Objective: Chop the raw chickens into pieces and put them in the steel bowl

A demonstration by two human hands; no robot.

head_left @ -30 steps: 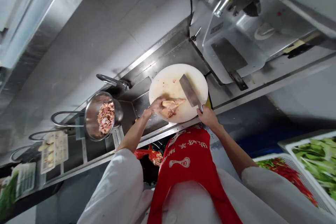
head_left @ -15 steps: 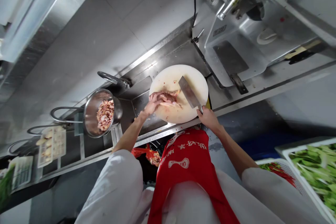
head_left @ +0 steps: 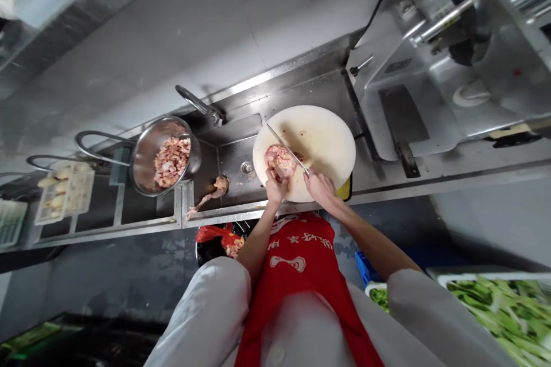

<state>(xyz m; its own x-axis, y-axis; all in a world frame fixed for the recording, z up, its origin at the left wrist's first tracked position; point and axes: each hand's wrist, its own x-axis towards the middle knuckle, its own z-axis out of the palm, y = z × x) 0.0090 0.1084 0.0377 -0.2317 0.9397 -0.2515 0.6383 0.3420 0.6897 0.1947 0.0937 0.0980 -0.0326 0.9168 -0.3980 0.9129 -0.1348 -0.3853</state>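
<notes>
Round board [head_left: 331, 137], lumpy meat [head_left: 279, 161], steel cleaver [head_left: 287, 148]

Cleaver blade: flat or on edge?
On edge: the cleaver in the right hand shows its blade only as a thin line by the meat. Whether it touches the cutting board, cannot tell.

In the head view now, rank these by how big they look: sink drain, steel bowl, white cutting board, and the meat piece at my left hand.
Largest to smallest:
1. White cutting board
2. Steel bowl
3. Meat piece
4. Sink drain
</notes>
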